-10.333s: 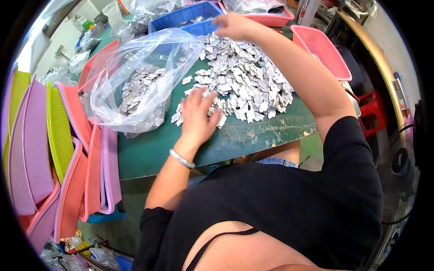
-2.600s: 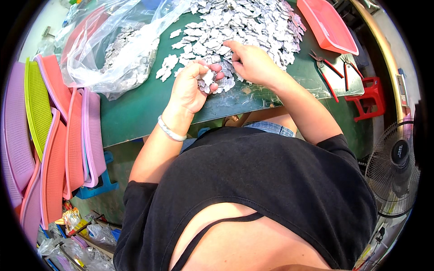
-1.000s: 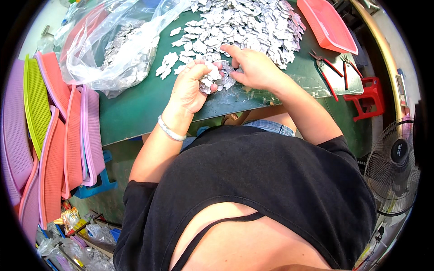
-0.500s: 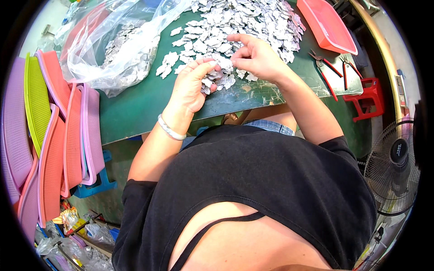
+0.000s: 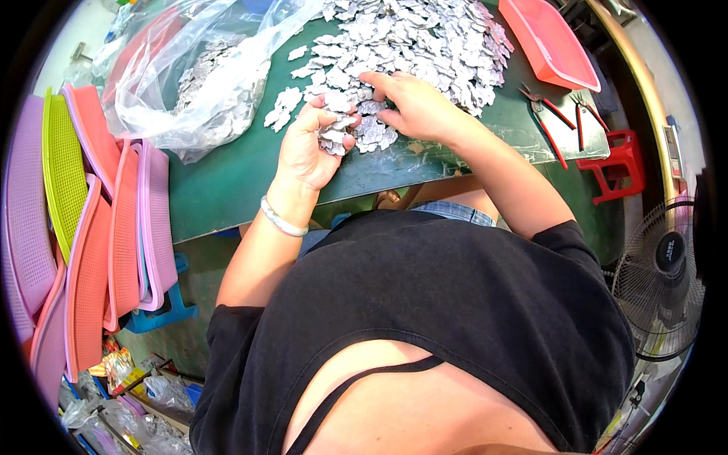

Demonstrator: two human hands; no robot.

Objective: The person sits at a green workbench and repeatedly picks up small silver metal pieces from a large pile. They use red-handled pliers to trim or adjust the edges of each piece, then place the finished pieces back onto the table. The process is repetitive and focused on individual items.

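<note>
A heap of flat, silvery-grey metal pieces with scalloped outlines (image 5: pixel 425 45) spreads over the far part of the green table (image 5: pixel 227 193). My left hand (image 5: pixel 307 148), with a pale bangle at its wrist, is closed around a small stack of these metal pieces (image 5: pixel 334 138). To its right, my right hand (image 5: pixel 417 106) is at the near edge of the heap, index finger and thumb apart. Loose pieces (image 5: pixel 373 133) lie below and between its fingers. Whether its fingertips touch any piece is hard to see.
A clear plastic bag (image 5: pixel 144 114) of similar pieces lies at the left, near stacked purple, green and orange baskets (image 5: pixel 87 288). At the right are a pink tray (image 5: pixel 542 45), red-handled pliers (image 5: pixel 550 125), a red stool (image 5: pixel 618 167) and a fan (image 5: pixel 660 280).
My right hand has moved left and a little nearer, its thumb and index finger spreading from a near pinch. The left hand has drawn slightly left, still holding its stack.
</note>
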